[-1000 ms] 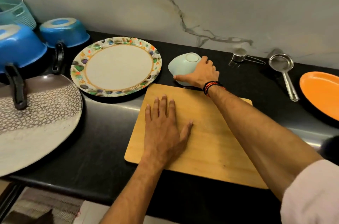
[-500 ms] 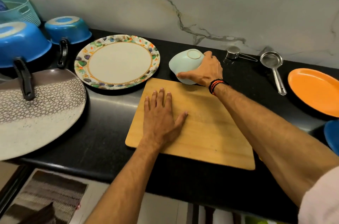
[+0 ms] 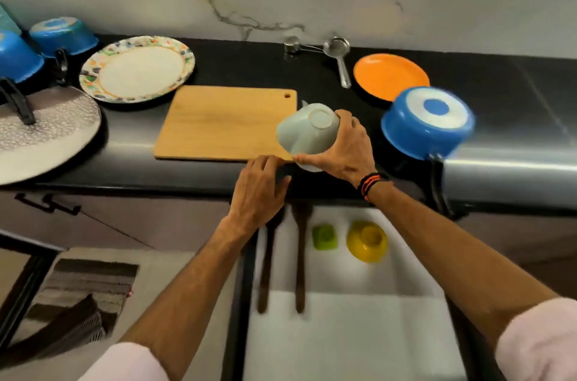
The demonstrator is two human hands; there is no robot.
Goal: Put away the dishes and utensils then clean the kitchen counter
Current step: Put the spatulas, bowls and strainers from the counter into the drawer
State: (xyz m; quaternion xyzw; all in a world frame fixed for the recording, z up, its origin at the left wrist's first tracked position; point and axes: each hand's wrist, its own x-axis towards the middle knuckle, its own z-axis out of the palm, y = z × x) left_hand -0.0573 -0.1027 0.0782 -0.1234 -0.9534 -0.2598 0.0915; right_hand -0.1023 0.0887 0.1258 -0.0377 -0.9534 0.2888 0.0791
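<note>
My right hand (image 3: pixel 345 148) grips a pale blue bowl (image 3: pixel 304 129), tipped with its base toward me, lifted above the front right corner of the wooden cutting board (image 3: pixel 218 121). My left hand (image 3: pixel 259 190) lies flat with straight fingers on the front edge of the black counter (image 3: pixel 125 159), just off the board's corner. Below the counter an open drawer (image 3: pixel 343 334) with a white liner holds two dark wooden spoons (image 3: pixel 299 259), a green cup (image 3: pixel 324 237) and a yellow bowl (image 3: pixel 367 240).
On the counter lie a patterned plate (image 3: pixel 137 68), an orange plate (image 3: pixel 390 76), a strainer (image 3: pixel 338 59), a small steel cup (image 3: pixel 292 46), an upturned blue pan (image 3: pixel 427 121) at right, two blue pans (image 3: pixel 62 34) and a speckled pan (image 3: pixel 43 134) at left.
My right hand lifted the pale blue bowl from behind the board and carried it toward me and rightward. My left hand slid off the board to the counter's edge. The view dropped, revealing the drawer.
</note>
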